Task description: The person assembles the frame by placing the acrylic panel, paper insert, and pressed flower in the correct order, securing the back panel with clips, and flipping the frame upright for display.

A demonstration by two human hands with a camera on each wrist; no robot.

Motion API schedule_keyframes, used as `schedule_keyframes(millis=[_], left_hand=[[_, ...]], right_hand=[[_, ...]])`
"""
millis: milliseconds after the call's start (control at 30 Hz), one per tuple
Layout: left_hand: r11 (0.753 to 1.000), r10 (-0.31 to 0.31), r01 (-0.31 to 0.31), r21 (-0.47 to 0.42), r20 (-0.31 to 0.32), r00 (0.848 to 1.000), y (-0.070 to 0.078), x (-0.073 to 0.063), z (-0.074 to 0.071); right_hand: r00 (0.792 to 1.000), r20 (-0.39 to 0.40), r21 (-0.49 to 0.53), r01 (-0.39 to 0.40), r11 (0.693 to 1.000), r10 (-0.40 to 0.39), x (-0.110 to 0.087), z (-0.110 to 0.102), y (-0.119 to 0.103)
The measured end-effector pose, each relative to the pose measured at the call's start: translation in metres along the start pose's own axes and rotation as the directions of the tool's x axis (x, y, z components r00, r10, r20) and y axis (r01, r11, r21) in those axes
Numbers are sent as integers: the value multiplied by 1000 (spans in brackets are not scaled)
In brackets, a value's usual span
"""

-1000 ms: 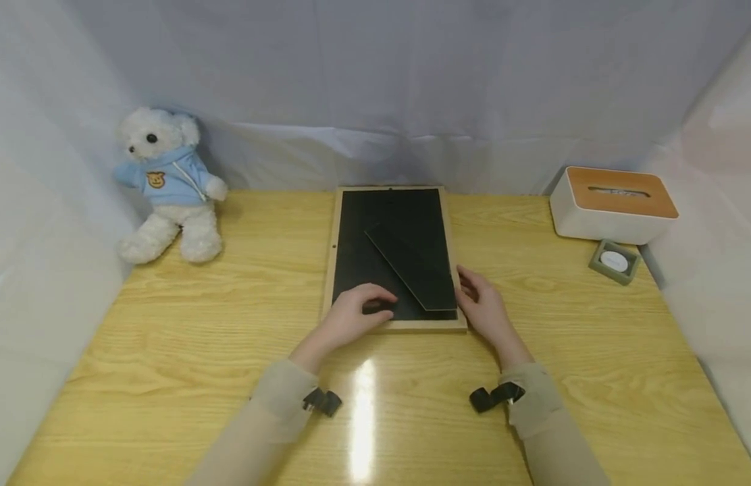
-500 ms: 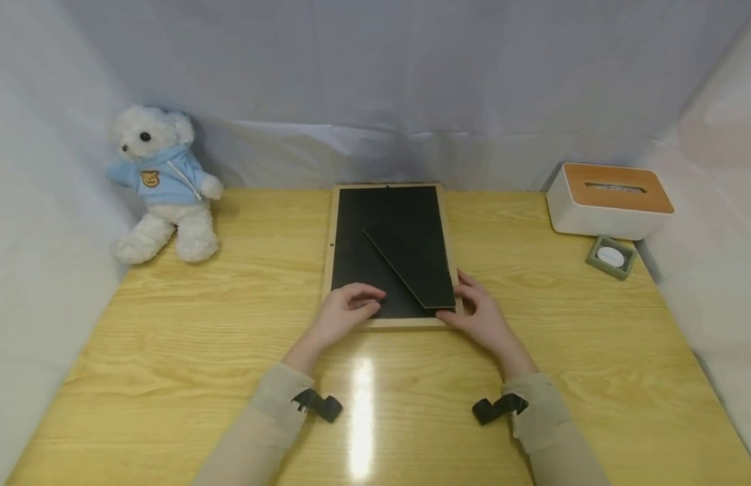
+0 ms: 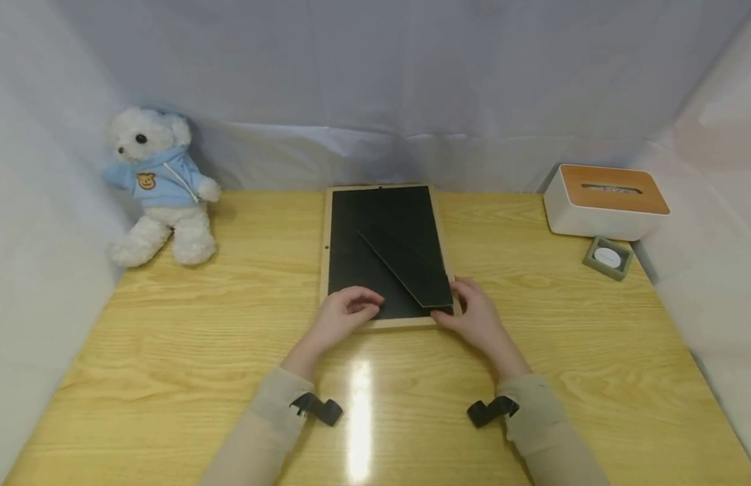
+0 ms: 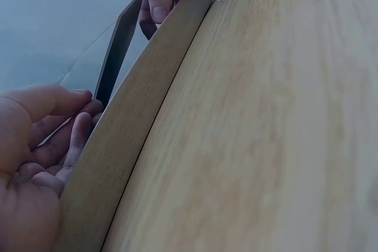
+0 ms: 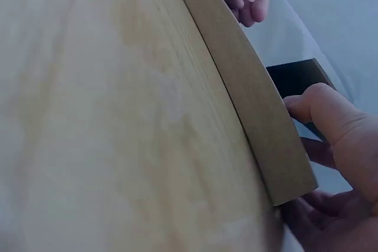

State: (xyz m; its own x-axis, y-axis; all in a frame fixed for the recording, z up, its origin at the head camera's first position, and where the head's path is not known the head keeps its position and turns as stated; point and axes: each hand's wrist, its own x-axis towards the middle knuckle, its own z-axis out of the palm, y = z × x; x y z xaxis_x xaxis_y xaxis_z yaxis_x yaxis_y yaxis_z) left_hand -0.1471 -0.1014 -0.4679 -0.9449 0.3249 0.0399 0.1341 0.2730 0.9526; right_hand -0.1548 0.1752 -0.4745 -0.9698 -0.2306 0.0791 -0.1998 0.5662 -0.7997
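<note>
A picture frame [image 3: 354,270] lies face down on the table, its black back up within a pale wooden border. On this back a black easel stand [image 3: 418,270] runs slantwise towards the near right corner. My right hand [image 3: 481,320] holds that corner: the thumb reaches over the near edge by the stand's foot, the fingers lie along the right side. Over the near left part of the back, my left hand [image 3: 345,318] has loosely bent fingers with nothing between them. In the left wrist view, the stand [image 4: 118,51] rises above the wooden edge near the left fingertips.
A white plush bear [image 3: 163,189] in a blue hoodie sits at the back left. At the back right stands a tissue box [image 3: 603,212] with a wooden lid, and before it a small green tray [image 3: 620,271] with a white oval piece. Pale cloth hangs behind.
My right thumb has come from the frame's right side over its near edge, below the stand. My left hand has drawn slightly left, its thumb and fingertips closer together. The view has shifted a little.
</note>
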Motion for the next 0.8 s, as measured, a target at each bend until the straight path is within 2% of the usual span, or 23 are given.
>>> schedule_keyframes(millis=[233, 467, 533, 600, 800], left_hand=[[999, -43, 43, 14, 27, 999, 5, -1, -1], [999, -32, 31, 29, 41, 999, 39, -11, -3], [999, -34, 33, 27, 40, 999, 40, -11, -3], [999, -26, 25, 27, 35, 999, 40, -11, -2], [999, -41, 41, 34, 18, 999, 11, 1, 1]], right_hand=[[997, 59, -129, -33, 991, 41, 7, -3, -10], [996, 68, -169, -52, 984, 64, 8, -4, -15], [995, 64, -172, -60, 983, 72, 8, -4, -16], [995, 59, -171, -73, 983, 84, 9, -3, -17], [992, 56, -166, -106, 980, 116, 12, -4, -21]])
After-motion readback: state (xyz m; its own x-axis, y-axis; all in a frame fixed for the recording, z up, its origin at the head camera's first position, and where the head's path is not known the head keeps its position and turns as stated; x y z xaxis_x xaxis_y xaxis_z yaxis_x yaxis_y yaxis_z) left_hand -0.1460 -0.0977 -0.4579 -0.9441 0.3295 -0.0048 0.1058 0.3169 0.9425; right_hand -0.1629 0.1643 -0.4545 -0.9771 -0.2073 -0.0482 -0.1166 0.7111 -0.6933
